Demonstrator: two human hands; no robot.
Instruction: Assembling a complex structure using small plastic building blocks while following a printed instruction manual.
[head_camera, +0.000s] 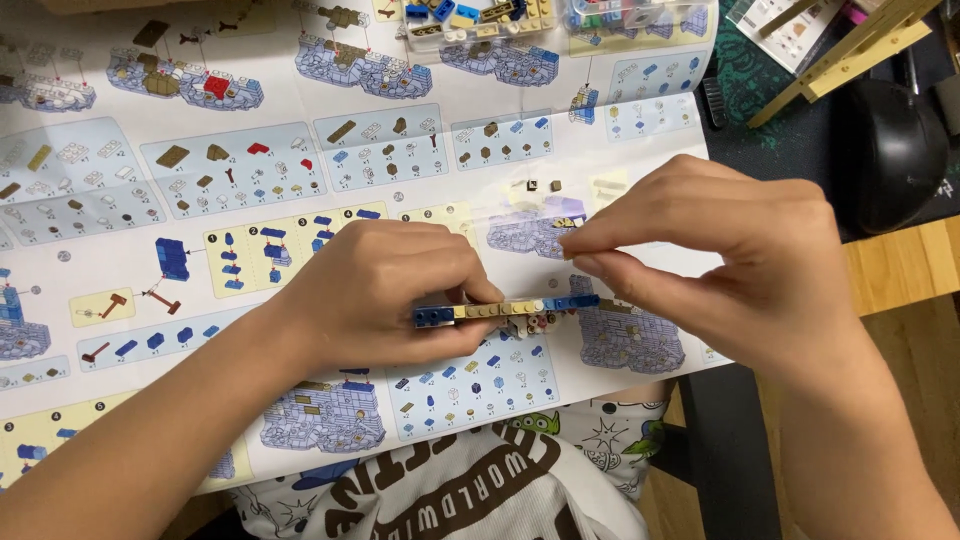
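Centre of frame: the left hand (375, 290) grips a thin brick strip (505, 311), fingers curled over its left half, thumb under it. The strip's long axis runs left-right across the frame, almost level, with its right end a touch higher. The strip is held just above the instruction sheet (300, 170), not resting on it.

The right hand (740, 250) comes in from the right, thumb and forefinger pressed together in a tight pinch at about (572, 243), just above the strip's right end. Whether a tiny piece sits in that pinch cannot be told; nothing clear shows between the tips. The right hand is the nearer one to the strip's free end; the left covers the other end.

Strip look: a dark blue block at the left tip, tan studded plates in the middle, blue plates on the right, some small white and grey bits hanging under the middle.

Upper centre of frame: clear parts trays (480, 20) with sorted small bricks. Two tiny loose pieces (543, 185) lie on the sheet above the right fingertips.
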